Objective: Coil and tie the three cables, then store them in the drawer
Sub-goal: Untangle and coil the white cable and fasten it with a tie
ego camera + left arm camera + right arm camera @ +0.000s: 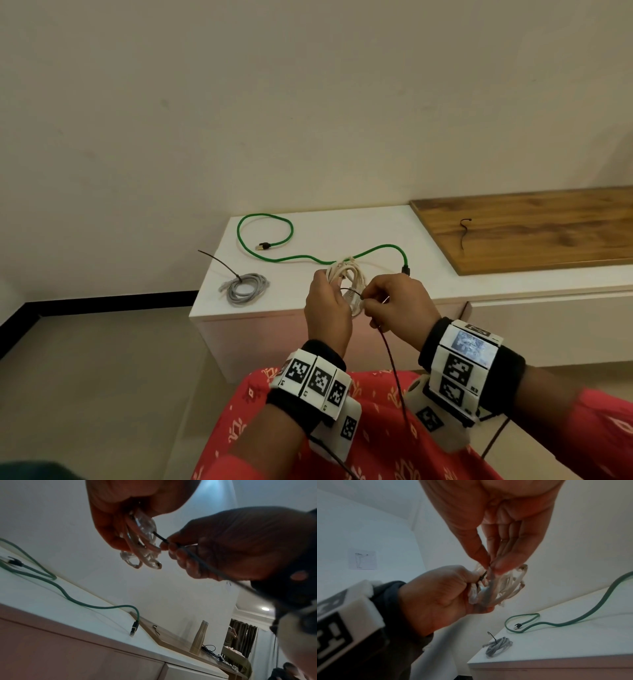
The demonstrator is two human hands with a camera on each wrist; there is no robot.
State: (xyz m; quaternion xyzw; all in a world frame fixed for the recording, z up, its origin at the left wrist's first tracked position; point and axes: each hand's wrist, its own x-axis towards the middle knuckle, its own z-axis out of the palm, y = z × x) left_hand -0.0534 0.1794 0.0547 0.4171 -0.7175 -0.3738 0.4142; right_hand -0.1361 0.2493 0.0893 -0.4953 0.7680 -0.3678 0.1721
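Our left hand grips the coiled white cable; just beside it our right hand pinches a black tie (its tip touching the coil).

The left hand hides much of the white coil. Where the black tie passes through the coil cannot be made out. The counter is cut off at right.

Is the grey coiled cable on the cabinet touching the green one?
Apart. The head view shows bare white cabinet top between the grey coil and the green cable; the right wrist view agrees.
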